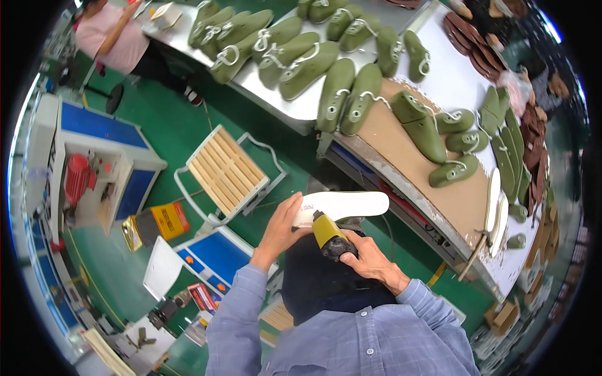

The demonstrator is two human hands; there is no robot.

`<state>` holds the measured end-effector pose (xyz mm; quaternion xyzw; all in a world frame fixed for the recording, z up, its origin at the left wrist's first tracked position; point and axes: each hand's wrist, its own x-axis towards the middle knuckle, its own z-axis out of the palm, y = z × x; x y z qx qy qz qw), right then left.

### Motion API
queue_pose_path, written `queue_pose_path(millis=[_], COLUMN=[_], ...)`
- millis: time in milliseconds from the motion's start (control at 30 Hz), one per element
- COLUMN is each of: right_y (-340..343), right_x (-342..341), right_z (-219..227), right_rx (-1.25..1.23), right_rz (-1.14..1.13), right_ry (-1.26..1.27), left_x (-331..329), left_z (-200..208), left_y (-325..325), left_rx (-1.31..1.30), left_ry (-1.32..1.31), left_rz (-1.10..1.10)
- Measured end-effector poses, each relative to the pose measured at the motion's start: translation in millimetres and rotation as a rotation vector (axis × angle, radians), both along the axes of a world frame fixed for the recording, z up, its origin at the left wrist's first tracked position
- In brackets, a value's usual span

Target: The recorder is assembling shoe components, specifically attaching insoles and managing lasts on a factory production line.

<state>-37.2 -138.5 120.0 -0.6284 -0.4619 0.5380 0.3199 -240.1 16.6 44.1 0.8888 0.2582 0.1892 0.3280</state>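
Note:
My left hand (pixel 280 227) grips one end of a white insole (pixel 360 204), thumb and fingers closed around it. Some green shows just under the insole's edge, probably a shoe last, mostly hidden. Wrapped around a yellow and black staple gun (pixel 328 234) is my right hand (pixel 371 258). The tool's narrow dark nose is at the insole's near edge, close to my left fingers; whether it touches cannot be made out. To the right, on the workbench (pixel 389 135), lie green shoe lasts (pixel 418 125) with white cords.
More green lasts (pixel 310 69) cover the white table ahead. A slatted wooden stool (pixel 229 168) stands ahead left, near a yellow and red tin (pixel 160 224). A blue and white machine (pixel 100 156) is at far left. White insoles (pixel 494 203) and a hammer (pixel 475 255) lie right. Other people work beyond.

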Motion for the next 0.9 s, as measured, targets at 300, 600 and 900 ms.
queue_pose_path(millis=[300,600,900], right_y=[8.6,-4.1,-117.6], right_x=[-7.9,-2.1,126.6], right_z=[4.4,1.2,0.5], right_rx=[0.039,0.016,-0.055], right_rz=[0.065,-0.002,-0.598], right_ry=[-0.056,-0.037,-0.593], left_x=[-6.1,1.5,64.0], left_z=[-10.1,-6.9,-35.0], left_y=[-7.7,-24.2,-62.1], left_rx=[-0.237,-0.514,-1.280], left_ry=[-0.141,-0.240,-0.935], left_rz=[0.070,0.284,0.873])
